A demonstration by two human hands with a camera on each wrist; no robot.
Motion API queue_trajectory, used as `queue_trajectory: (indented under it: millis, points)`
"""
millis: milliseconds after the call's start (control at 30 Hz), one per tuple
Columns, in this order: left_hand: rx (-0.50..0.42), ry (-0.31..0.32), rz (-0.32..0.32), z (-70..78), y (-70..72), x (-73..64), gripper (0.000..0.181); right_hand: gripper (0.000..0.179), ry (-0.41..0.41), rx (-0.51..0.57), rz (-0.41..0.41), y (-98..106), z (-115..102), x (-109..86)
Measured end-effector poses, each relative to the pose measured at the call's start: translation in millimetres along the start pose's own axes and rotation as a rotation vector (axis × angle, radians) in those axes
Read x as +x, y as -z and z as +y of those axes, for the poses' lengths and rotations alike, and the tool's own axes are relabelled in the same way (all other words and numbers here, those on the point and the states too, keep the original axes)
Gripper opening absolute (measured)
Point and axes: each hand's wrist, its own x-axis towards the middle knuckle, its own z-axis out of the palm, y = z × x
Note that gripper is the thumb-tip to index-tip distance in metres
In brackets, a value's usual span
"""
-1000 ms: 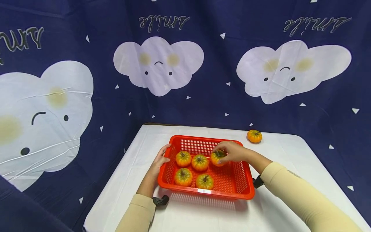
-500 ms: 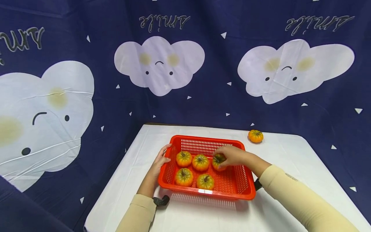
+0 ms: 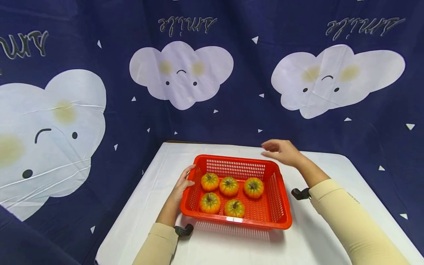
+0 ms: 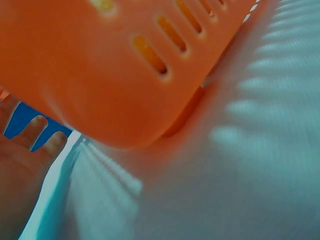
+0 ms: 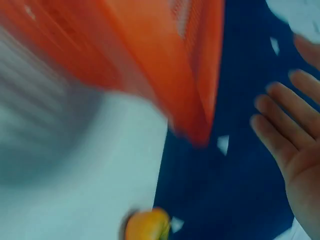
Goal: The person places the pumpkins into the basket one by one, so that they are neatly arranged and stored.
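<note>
A red plastic basket [image 3: 285, 217] with slotted walls stands on the white table, with several small orange-green pumpkins [image 3: 253, 187] inside. My left hand [image 3: 180, 187] holds its left rim: the thumb lies over the rim, while the lower fingers [image 4: 56, 145] extend outside the wall in the left wrist view. My right hand [image 3: 283, 151] hovers past the basket's back right corner, holding nothing, its fingers loosely bent. Another pumpkin [image 5: 147, 225] lies on the table, low in the right wrist view; my right hand hides it in the head view.
White cloth covers the table [image 3: 232, 246]. Behind and beside it hangs a dark blue curtain [image 3: 245, 121] printed with white clouds. A black wrist device [image 3: 183, 230] sits on my left wrist, another device [image 3: 300, 194] on my right.
My right hand has let go of the back right pumpkin in the basket, leaving it there, and has moved up and right out of the basket. The left hand stays at the rim.
</note>
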Motion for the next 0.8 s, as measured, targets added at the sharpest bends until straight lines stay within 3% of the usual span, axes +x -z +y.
queue_trajectory:
  millis: [100,233,367,500,667,800]
  points:
    - [0.008,-0.012,0.012,1.5,1.1,0.5,0.072,0.045,-0.154,-0.121,0.114,14,29,3.6]
    - [-0.003,-0.006,0.012,0.4,1.8,0.9,0.072,0.070,-0.373,-0.254,0.098,14,76,-12.4]
    - [-0.020,0.011,0.004,-1.3,1.1,0.3,0.072,0.099,-0.553,-0.167,0.143,-1,116,-41.7]
    - [-0.018,0.004,-0.012,-1.4,1.5,0.5,0.072,0.115,-0.675,-0.013,0.227,-20,135,-59.2]
    - [-0.014,-0.022,-0.007,0.2,3.3,0.3,0.073,0.116,-0.737,0.104,0.287,-37,140,-50.1]
    - [-0.028,0.016,0.014,-0.4,2.5,-2.7,0.073,0.105,-0.791,0.127,0.301,-42,139,-37.2]
